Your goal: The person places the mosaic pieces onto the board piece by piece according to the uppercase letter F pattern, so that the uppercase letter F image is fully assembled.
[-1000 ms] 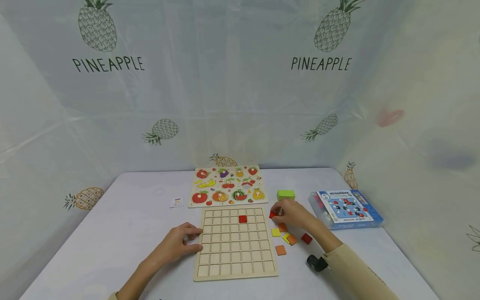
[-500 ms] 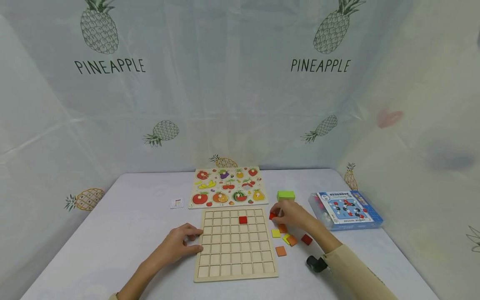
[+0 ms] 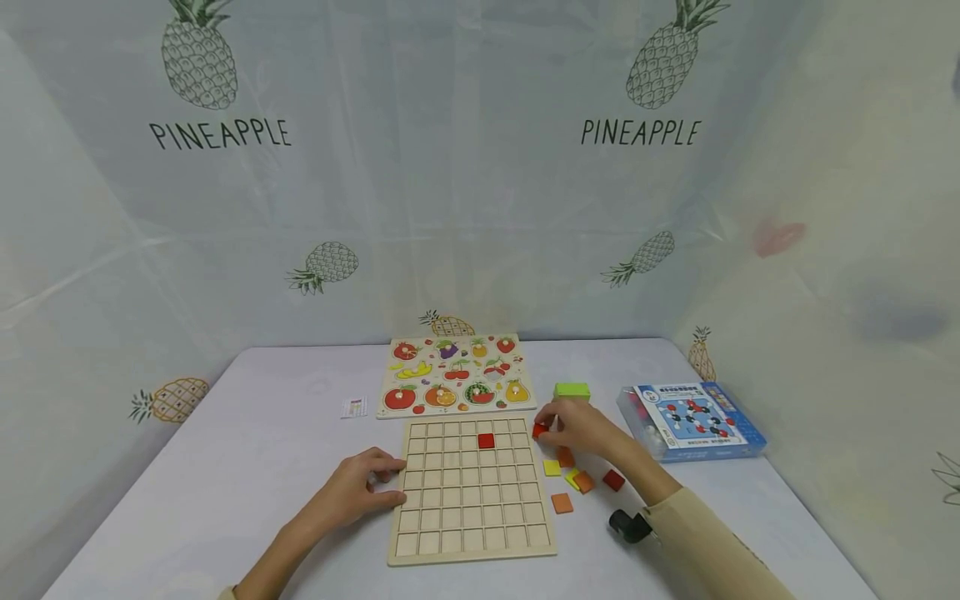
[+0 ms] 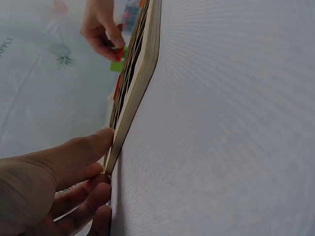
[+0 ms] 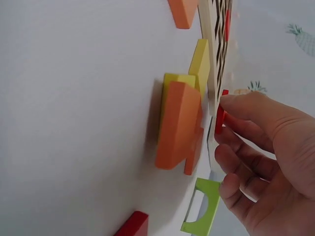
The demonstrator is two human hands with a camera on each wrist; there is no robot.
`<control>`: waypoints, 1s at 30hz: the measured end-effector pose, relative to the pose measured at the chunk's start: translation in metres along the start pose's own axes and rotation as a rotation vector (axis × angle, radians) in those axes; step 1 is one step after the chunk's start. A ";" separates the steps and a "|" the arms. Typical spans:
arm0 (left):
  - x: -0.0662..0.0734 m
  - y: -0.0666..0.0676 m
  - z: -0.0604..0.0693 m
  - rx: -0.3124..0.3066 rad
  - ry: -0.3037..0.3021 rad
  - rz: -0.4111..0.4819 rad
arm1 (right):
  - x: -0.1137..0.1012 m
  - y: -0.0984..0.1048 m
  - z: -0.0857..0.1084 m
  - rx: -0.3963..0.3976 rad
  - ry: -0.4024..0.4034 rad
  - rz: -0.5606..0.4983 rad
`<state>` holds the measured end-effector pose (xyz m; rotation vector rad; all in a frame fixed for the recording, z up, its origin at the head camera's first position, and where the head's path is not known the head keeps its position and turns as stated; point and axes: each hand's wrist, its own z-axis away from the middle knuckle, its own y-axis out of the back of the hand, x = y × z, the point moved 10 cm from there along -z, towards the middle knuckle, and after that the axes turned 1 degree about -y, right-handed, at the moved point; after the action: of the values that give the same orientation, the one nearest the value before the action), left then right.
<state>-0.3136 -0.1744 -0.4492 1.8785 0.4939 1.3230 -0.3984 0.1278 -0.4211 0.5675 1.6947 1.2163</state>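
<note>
In the head view my right hand (image 3: pixel 576 427) pinches a red square tile (image 3: pixel 539 431) just off the right edge of a wooden grid board (image 3: pixel 472 560). The right wrist view has this red tile (image 5: pixel 221 113) between thumb and fingers, raised off the table. My left hand (image 3: pixel 363 483) touches the board's left edge with thumb and forefinger set apart. Up close, in the left wrist view, the left thumb lies against the board's side (image 4: pixel 133 105). A second red tile (image 3: pixel 486 441) sits in a cell near the board's top.
Right of the board lie yellow tiles (image 3: pixel 552 467), orange tiles (image 3: pixel 562 503) and a darker red tile (image 3: pixel 613 480). A green block (image 3: pixel 572 390) stands behind my right hand. A boxed set (image 3: pixel 693 421) lies farther right; a fruit puzzle (image 3: pixel 456 373) lies behind the board.
My right hand has shifted slightly left with the red tile, toward the board's edge. The left hand stays in place.
</note>
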 end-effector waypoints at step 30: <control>0.001 0.000 -0.001 -0.002 0.014 0.006 | -0.082 -0.032 -0.034 -0.077 0.252 -0.015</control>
<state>-0.3142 -0.1733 -0.4480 1.8715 0.4938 1.3414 -0.3870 0.0341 -0.4133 0.3653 1.8474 1.3820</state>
